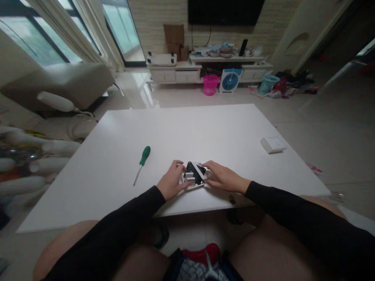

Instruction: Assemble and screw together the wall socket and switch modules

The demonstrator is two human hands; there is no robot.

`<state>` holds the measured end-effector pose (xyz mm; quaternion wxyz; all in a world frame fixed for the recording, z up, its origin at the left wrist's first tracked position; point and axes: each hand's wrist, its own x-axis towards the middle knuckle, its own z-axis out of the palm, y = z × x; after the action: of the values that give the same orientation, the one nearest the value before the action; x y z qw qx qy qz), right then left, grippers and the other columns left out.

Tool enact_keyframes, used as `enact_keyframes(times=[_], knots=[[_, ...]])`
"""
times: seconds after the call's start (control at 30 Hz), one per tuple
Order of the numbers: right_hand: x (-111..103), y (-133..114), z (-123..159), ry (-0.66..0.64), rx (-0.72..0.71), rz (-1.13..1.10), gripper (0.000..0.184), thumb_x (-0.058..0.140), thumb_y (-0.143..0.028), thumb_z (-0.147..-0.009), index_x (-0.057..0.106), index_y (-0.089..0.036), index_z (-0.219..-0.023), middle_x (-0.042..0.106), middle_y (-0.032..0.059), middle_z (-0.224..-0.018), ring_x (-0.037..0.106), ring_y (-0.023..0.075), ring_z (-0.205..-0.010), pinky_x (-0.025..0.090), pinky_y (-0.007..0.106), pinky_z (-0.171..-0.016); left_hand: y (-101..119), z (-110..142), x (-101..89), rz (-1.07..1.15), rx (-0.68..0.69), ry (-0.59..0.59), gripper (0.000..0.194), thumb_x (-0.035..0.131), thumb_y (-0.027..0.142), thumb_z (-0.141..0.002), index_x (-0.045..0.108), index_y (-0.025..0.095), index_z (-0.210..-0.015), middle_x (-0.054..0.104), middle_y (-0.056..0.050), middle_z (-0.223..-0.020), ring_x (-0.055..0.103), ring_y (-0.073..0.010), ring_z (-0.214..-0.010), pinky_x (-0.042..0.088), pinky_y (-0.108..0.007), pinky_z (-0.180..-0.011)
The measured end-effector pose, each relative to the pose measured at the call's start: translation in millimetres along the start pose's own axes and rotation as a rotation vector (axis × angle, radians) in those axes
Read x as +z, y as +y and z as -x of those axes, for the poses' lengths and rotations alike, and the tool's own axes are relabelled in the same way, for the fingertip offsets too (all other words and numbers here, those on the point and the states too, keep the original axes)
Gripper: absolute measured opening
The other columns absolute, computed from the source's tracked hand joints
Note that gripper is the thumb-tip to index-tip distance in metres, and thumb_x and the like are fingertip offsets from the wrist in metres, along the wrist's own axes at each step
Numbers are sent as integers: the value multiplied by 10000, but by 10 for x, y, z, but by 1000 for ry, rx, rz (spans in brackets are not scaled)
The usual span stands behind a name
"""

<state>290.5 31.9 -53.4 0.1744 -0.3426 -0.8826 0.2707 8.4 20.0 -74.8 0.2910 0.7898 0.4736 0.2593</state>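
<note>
A small brown-and-black piece (232,199) lies at the near edge of the white table (181,128). The panel (197,175) sits just below frame centre: squarish, white rim, black interior, one white bar set diagonally, white blocks at its lower left. The left hand (172,182) grips its left edge; the right hand (224,177) grips its right edge. Beyond, centre-left: a green-handled screwdriver (144,156). Farther, right: a white socket (273,144).
</note>
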Motion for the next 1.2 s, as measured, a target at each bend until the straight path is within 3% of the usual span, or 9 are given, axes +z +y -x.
enact_keyframes(times=[0.2, 0.4, 0.5, 0.6, 0.7, 0.83, 1.03, 1.2], knots=[[-22, 8, -2, -13, 11, 47, 553, 670, -219, -914, 466, -202, -1428, 609, 165, -1305, 638, 312, -1171, 568, 505, -979, -51, -6, 43, 20, -11, -30, 230, 758, 328, -833, 628, 236, -999, 530, -117, -1252, 597, -328, -1212, 513, -556, -1095], [-46, -26, -13, -31, -16, 89, 532, 635, -244, -946, 464, -205, -1448, 602, 167, -1320, 627, 316, -1165, 568, 521, -975, 56, -31, -45, 43, 45, -36, 41, 693, 276, -866, 667, 254, -890, 611, -100, -1163, 621, -307, -1152, 525, -542, -1061], [-55, -43, -13, -49, -22, 118, 530, 610, -242, -962, 451, -207, -1467, 593, 168, -1334, 627, 321, -1161, 569, 523, -979, 133, -41, -168, 88, 23, 12, 80, 685, 331, -876, 669, 253, -873, 650, -87, -1102, 647, -291, -1099, 547, -524, -1026], [-57, -51, -14, -44, -37, 118, 551, 608, -242, -962, 440, -203, -1486, 585, 171, -1346, 624, 323, -1173, 569, 520, -991, 160, -58, -322, 225, -95, 36, 180, 672, 428, -889, 669, 249, -892, 688, -67, -1008, 682, -260, -988, 601, -467, -907], [-54, -46, -13, -38, -57, 120, 551, 601, -237, -965, 434, -210, -1490, 582, 171, -1352, 622, 321, -1184, 574, 522, -992, 111, -90, -456, 347, -235, 35, 279, 681, 506, -870, 641, 229, -858, 703, -42, -853, 698, -230, -827, 610, -419, -790], [-43, -18, -7, -21, -77, 131, 536, 597, -250, -977, 429, -214, -1484, 577, 172, -1354, 628, 320, -1179, 584, 529, -983, -27, -156, -517, 441, -338, 124, 381, 702, 555, -804, 537, 211, -800, 663, -5, -711, 667, -179, -678, 593, -333, -657], [-41, -3, -12, -12, -82, 142, 532, 585, -267, -994, 410, -234, -1496, 569, 165, -1356, 644, 320, -1172, 590, 538, -989, -258, -254, -430, 171, -477, 109, 249, 621, 440, -821, 508, 219, -833, 591, 28, -634, 549, -135, -510, 469, -245, -467], [-65, -52, -5, -17, -93, 123, 560, 580, -254, -996, 383, -257, -1521, 561, 154, -1368, 639, 313, -1199, 587, 531, -1007, -380, -284, -377, 54, -520, 62, 216, 647, 395, -784, 569, 202, -841, 559, 44, -604, 543, -139, -511, 436, -252, -513]])
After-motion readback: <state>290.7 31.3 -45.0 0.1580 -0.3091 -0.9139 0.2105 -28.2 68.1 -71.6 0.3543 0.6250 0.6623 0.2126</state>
